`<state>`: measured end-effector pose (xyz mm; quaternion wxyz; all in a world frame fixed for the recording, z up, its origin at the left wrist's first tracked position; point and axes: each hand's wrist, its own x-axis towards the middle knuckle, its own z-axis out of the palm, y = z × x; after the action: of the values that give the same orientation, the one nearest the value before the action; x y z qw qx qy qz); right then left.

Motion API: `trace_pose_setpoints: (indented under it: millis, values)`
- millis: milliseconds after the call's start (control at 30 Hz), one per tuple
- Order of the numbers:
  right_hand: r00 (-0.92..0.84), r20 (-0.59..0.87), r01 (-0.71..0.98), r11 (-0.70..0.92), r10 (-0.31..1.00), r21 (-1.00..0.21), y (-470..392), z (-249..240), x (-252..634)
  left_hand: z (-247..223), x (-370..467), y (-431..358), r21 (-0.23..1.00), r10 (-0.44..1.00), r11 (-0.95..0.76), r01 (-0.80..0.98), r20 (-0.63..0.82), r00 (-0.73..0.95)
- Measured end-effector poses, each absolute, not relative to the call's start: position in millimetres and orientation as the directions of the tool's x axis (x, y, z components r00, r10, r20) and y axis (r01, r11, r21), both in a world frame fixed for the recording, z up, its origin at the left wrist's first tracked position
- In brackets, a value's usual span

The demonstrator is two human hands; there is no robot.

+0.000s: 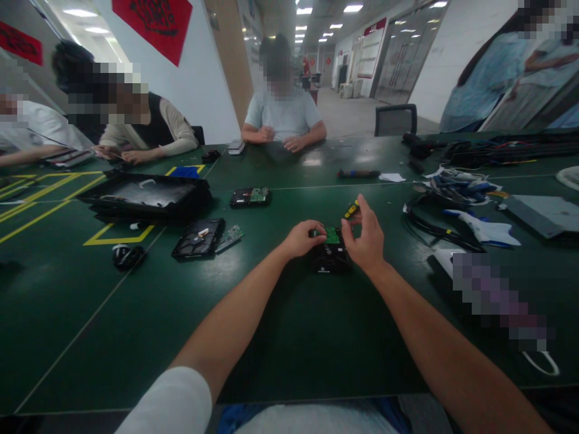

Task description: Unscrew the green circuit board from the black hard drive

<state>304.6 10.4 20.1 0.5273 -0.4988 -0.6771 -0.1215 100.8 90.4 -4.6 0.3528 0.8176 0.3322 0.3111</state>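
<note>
A black hard drive (332,260) with a green circuit board on its upper face lies on the table in front of me. My left hand (304,240) grips its left edge, thumb and fingers bent over the board's corner. In my right hand (367,240) a screwdriver (351,209) with a black and yellow handle is held between thumb and fingers, tilted over the drive's right side. Its tip is hidden behind my hand.
Another hard drive (250,197) lies ahead, with a black drive casing (199,239) and a loose circuit board (230,239) to the left. A large black tray (145,196) stands farther left. Cables (441,226), gloves (486,228) and a metal box (545,214) lie right. Several people sit across.
</note>
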Motion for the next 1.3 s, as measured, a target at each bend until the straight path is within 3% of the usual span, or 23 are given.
trace_pose_setpoints:
  millis: [1100, 1300]
  values:
    - [0.035, 0.830, 0.777, 0.508, 0.556, -0.372, 16, 12, 308, -4, 101, 90, 0.779, 0.763, -0.530, 0.336, 0.265, 0.589]
    - [0.064, 0.785, 0.712, 0.523, 0.616, -0.469, 17, 10, 307, -2, 101, 89, 0.778, 0.760, -0.536, 0.329, 0.275, 0.588]
